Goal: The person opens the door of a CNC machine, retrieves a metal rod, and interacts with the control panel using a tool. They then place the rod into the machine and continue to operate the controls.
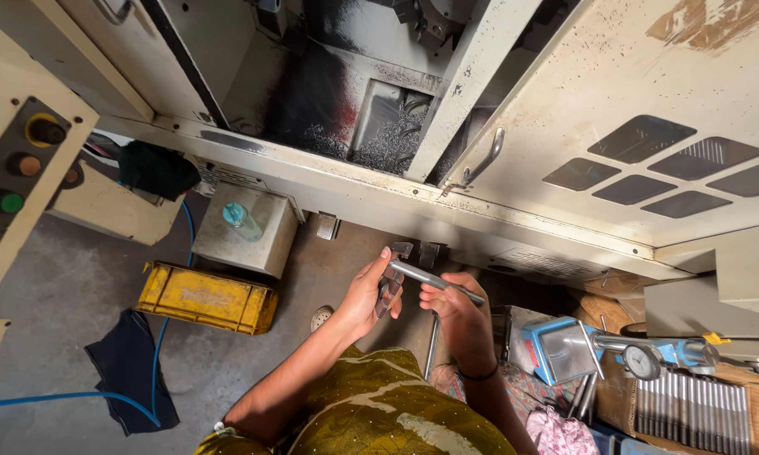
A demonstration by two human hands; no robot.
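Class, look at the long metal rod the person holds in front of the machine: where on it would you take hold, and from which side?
Grip the metal rod on its bare middle stretch, coming from above. The left hand covers the end with the gauge-like piece, the right hand wraps the other end from below, so probably only the top middle is free.

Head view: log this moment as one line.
left hand: holds gauge tool | right hand: grips metal rod | rod meets gauge | above floor

I wear a mustard-yellow garment (371,404) with a pale, shiny pattern, my forearms bare below it, a thin dark band (479,374) round my right wrist and a light one (220,427) on my left.
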